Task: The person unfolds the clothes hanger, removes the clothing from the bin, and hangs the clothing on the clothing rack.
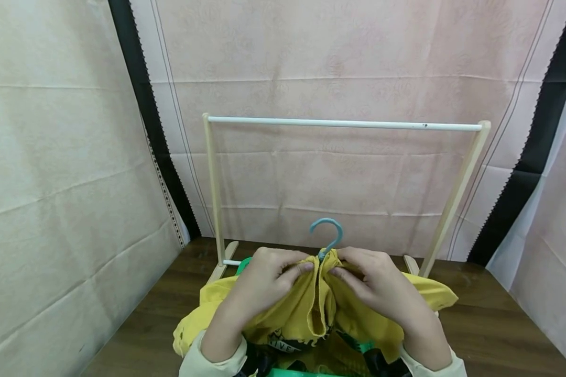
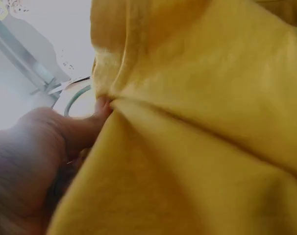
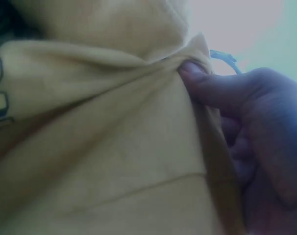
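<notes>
A yellow shirt [image 1: 306, 309] with dark printed lettering spreads across the near side of the table, its collar bunched at the middle. Out of the collar rises the hook of a blue hanger [image 1: 332, 230]; the rest of the hanger is hidden by cloth. My left hand [image 1: 269, 283] pinches the shirt left of the hook, and in the left wrist view its thumb [image 2: 85, 129] presses into the yellow fabric. On the other side my right hand [image 1: 377, 283] pinches the cloth too, its thumb [image 3: 212, 88] drawing folds in the right wrist view.
Behind the shirt stands a small clothes rack with a white top bar [image 1: 344, 123] and cream posts [image 1: 213, 183]. Under it lies a dark wooden table [image 1: 141, 319]. Pale cloth walls [image 1: 66, 157] enclose the back and sides. Something green [image 1: 243, 265] shows beside the left hand.
</notes>
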Available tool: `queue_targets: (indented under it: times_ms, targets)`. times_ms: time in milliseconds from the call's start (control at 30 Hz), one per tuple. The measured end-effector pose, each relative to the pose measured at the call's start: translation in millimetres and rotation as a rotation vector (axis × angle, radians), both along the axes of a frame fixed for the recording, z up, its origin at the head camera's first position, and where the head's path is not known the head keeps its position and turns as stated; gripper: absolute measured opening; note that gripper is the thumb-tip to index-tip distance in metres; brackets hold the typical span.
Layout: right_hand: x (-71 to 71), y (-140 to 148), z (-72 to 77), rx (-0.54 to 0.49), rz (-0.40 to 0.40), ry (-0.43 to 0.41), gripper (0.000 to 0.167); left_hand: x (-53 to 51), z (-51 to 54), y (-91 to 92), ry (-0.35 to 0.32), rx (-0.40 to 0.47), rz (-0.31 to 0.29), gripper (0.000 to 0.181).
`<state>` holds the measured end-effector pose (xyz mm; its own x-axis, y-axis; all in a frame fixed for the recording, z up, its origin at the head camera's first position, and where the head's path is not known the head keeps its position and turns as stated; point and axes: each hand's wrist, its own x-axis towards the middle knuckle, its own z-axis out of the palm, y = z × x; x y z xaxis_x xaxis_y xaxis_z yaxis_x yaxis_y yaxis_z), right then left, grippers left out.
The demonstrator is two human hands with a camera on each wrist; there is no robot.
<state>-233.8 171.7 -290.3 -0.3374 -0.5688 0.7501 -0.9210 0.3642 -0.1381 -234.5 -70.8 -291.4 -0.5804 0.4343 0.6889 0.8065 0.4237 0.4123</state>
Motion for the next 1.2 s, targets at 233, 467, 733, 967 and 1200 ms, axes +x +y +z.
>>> queue_targets:
  times_ms: [233, 467, 733, 967, 1200]
  targets:
    - [-0.9, -6.6, -3.3, 0.031, 0.027, -0.004, 0.024, 1.2, -1.8, 8.4, 0.183, 0.145, 0.147, 0.016]
    - [-1.2, -3.0, -3.5, -0.008, -0.026, 0.041, 0.023, 5.1, -1.7, 13.9, 0.018, 0.044, 0.064, 0.028]
    - [-2.3, -3.4, -1.7, -0.047, -0.057, 0.072, 0.026, 6.7, 1.2, 5.2, -0.029, -0.079, 0.006, 0.028]
    - [3.3, -1.2, 0.4, -0.016, 0.001, 0.015, 0.025, 3.8, -1.4, 10.8, -0.036, -0.023, 0.027, 0.010]
    - [8.2, 24.0, 5.0, 0.050, -0.074, -0.136, 0.033, 1.0, -3.3, 10.2, -0.011, 0.006, 0.050, 0.009]
